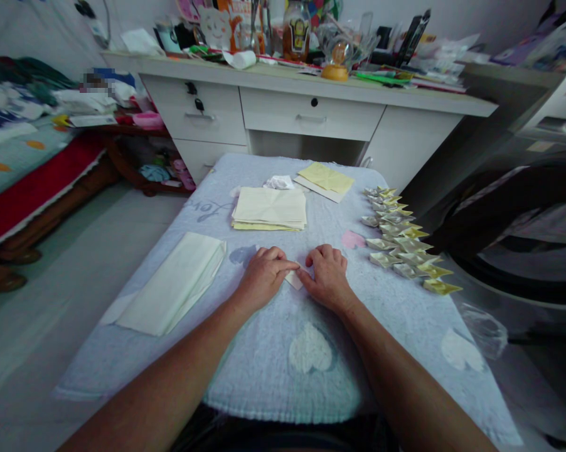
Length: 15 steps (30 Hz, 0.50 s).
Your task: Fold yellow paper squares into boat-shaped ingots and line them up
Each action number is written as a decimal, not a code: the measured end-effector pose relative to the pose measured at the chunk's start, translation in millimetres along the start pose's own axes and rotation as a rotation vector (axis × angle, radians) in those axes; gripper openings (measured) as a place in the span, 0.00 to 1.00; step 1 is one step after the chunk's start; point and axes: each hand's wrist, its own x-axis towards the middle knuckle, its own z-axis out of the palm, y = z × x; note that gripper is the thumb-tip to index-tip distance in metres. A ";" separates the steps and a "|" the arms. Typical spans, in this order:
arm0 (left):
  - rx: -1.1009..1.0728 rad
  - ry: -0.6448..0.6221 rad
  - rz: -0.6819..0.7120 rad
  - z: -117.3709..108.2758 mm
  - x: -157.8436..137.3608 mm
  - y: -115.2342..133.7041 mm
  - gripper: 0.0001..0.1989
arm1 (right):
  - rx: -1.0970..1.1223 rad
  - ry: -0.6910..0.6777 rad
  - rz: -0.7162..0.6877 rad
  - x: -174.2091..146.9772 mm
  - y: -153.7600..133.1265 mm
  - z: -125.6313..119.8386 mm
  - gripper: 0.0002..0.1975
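A small pale piece of folded paper (293,280) lies on the cloth-covered table between my hands, mostly covered by fingers. My left hand (265,274) presses its pointing finger on the paper's upper edge, its other fingers curled. From the other side, my right hand (327,276) holds the paper down with its thumb, fingers bent over. Beyond them sits a stack of cream and yellow paper sheets (270,206). Several folded paper boats (400,235) stand in rows on the right. A long folded white paper bundle (174,282) lies on the left.
Yellow and white sheets (327,179) and a crumpled white tissue (279,182) lie at the table's far side. Behind stands a white desk (306,119) crowded with jars and clutter. A washing machine (546,125) is on the right, a bed (33,169) on the left.
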 end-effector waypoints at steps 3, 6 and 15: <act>-0.009 0.000 -0.012 1.2 -0.2 -0.6 0.14 | -0.029 0.014 0.011 -0.6 -3.7 2.3 0.19; -0.001 -0.003 -0.019 1.3 0.0 -0.5 0.14 | -0.034 0.005 0.023 -0.6 -5.3 2.4 0.17; 0.011 -0.018 -0.019 -0.2 -0.8 -0.1 0.15 | 0.037 -0.060 0.077 1.0 11.9 -6.9 0.16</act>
